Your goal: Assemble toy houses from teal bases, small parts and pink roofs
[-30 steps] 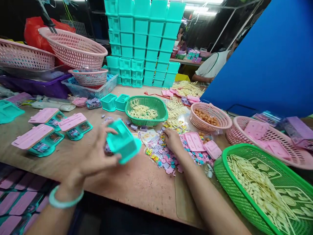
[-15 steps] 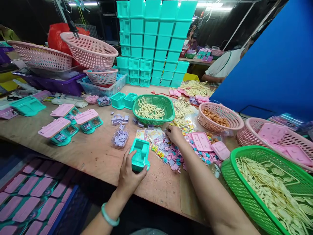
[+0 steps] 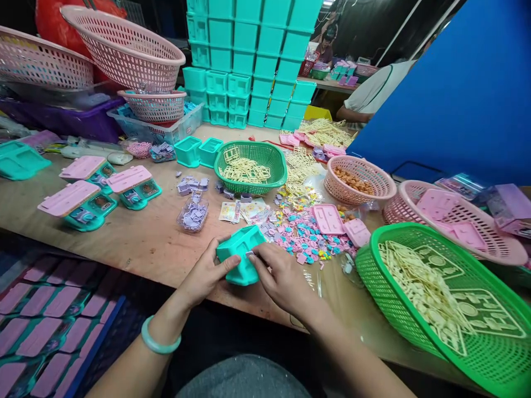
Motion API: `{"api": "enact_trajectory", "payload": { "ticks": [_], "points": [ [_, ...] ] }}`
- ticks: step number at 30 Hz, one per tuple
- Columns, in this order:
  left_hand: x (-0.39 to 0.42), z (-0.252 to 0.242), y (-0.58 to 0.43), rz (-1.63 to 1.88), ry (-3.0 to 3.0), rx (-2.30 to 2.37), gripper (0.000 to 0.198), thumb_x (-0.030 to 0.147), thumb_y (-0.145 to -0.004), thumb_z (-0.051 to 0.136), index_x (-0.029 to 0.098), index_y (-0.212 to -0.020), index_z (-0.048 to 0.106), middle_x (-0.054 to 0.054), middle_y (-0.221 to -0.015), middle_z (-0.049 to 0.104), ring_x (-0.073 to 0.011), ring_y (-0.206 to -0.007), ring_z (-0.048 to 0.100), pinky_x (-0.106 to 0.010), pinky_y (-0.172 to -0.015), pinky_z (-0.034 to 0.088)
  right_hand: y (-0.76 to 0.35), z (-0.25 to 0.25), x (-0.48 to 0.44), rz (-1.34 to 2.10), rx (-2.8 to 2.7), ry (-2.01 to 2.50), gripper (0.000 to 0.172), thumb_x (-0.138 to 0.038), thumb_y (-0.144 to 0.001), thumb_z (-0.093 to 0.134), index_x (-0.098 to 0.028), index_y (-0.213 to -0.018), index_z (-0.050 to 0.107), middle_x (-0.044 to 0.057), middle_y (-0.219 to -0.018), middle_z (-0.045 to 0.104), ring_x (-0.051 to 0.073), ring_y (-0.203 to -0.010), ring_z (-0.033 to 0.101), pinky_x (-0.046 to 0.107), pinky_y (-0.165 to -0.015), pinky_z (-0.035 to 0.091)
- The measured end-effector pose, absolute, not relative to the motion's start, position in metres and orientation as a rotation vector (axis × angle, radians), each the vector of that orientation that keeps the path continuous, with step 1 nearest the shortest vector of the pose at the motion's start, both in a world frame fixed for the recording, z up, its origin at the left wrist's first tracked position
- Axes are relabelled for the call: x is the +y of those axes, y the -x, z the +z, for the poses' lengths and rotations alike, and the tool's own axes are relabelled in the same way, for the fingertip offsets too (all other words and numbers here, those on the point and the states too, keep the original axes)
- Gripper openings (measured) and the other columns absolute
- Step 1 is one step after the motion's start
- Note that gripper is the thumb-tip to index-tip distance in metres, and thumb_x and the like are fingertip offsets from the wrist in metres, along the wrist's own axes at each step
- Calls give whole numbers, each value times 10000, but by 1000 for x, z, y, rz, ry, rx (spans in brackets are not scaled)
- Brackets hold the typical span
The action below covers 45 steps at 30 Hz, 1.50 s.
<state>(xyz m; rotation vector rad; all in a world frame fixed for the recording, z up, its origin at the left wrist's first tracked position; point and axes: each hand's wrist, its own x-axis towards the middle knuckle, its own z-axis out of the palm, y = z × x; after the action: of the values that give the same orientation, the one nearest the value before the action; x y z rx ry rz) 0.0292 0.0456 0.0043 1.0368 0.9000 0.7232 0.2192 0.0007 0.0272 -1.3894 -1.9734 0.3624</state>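
My left hand [image 3: 207, 271] grips a teal plastic toy box [image 3: 238, 249] from its left side, thumb across the near face. The box is tilted and held above the table's front edge. At its right side is my right hand [image 3: 280, 273], thumb and fingers pinched on a small pale piece [image 3: 249, 254] against the box; its exact kind is hard to make out. Just beyond the hands lie printed sticker sheets [image 3: 249, 211] and a clear tub of small lilac plastic parts [image 3: 193, 215]. Pink, blue and yellow small pieces [image 3: 305, 235] are heaped to the right.
A green basket [image 3: 251, 190] with cream parts stands behind; another green basket [image 3: 398, 320] is at right. Pink baskets [image 3: 360, 202] sit nearby. Pink-lidded teal boxes [image 3: 133, 190] stand left. Stacked teal boxes [image 3: 244, 36] rise at the back. A person's sleeve [image 3: 369, 91] shows beyond.
My right hand has left the pile of small pieces and come to the box. My left hand has lifted and tilted the box off the table. The view has shifted downward and right.
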Motion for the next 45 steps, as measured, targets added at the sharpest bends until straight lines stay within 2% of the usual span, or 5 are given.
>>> {"api": "enact_trajectory", "payload": {
  "ticks": [21,30,39,43,45],
  "points": [
    [39,10,-38,700,-1270,968,718,526,-806,738,185,-1359,431,-93,-1134,690,-296,-1120,631,-385,-907,522,-206,13,-11,147,-1868,1530,235,-214,-1002,476,-206,-792,581,51,-724,631,198,-698,578,314,-656,391],
    [29,10,-44,650,-1546,1053,738,500,-807,725,195,-1401,413,-137,-1387,591,-315,-1232,582,-436,-1048,454,-198,-2,-36,-51,-1760,1583,231,-143,-1003,447,-194,-817,574,48,-717,596,210,-708,530,326,-665,378],
    [33,8,-46,701,-1509,1092,728,481,-716,801,216,-1323,499,-109,-1272,666,-320,-1159,640,-419,-992,505,-195,-12,-33,32,-1719,1456,220,-127,-991,434,-189,-838,579,53,-735,615,210,-705,540,334,-658,415],
    [41,0,-39,829,-1420,1186,849,476,-648,852,234,-1362,460,-110,-1258,647,-311,-1106,665,-393,-914,547,-201,-5,-40,307,-1692,1331,113,-222,-998,503,-189,-1040,603,55,-878,666,202,-807,603,323,-708,497],
    [44,-1,-39,874,-1338,1209,886,495,-646,849,236,-1380,425,-112,-1216,654,-309,-1074,672,-381,-860,565,-223,-6,-45,327,-1573,1351,193,-258,-992,549,-208,-1174,585,62,-1000,686,204,-922,631,331,-795,529]
  ]
}}
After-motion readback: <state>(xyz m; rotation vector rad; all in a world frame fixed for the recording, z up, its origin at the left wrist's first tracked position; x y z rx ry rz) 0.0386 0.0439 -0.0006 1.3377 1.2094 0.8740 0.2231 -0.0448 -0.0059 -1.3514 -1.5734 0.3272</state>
